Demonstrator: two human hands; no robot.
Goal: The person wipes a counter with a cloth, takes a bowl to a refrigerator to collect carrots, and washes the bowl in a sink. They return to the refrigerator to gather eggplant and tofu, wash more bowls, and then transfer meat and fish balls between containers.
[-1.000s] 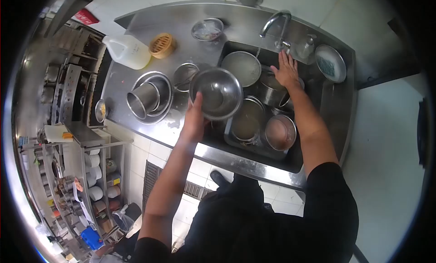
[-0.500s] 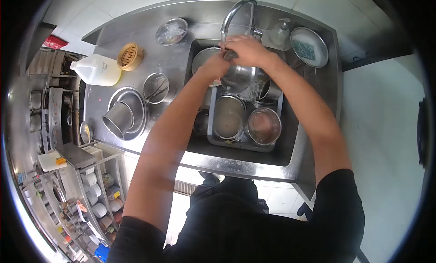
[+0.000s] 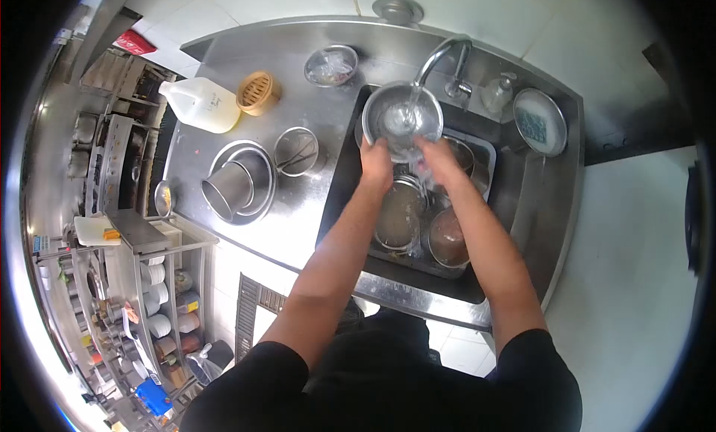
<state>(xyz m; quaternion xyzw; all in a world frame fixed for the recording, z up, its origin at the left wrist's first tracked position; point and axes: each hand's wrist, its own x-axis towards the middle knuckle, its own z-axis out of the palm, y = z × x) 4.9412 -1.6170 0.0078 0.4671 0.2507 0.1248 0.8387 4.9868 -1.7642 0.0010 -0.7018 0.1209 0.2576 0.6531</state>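
Between my hands a shiny metal bowl [image 3: 379,108] sits under the running faucet [image 3: 441,52]. Water falls into it and spills over the near rim. My left hand [image 3: 377,164] grips the bowl's near left rim, and my right hand [image 3: 438,160] grips its near right rim. Below, in the sink, a grey tray [image 3: 373,262] holds a round container of cloudy water [image 3: 397,219] and a metal pot with reddish-brown contents [image 3: 449,238]. More metal containers [image 3: 461,155] lie partly hidden behind my right wrist.
On the left counter stand a jug of yellowish liquid [image 3: 201,105], a bamboo steamer [image 3: 259,93], a metal container with utensils [image 3: 297,152] and nested metal pots [image 3: 230,190]. A bowl with plastic wrap [image 3: 331,65] is behind. At right are a soap bottle [image 3: 497,94] and a bowl with a green scrubber [image 3: 541,123].
The bowl has turned from tilted to open side up under the stream, and water now collects in it. My hands have moved to its near rim. The view has shifted.
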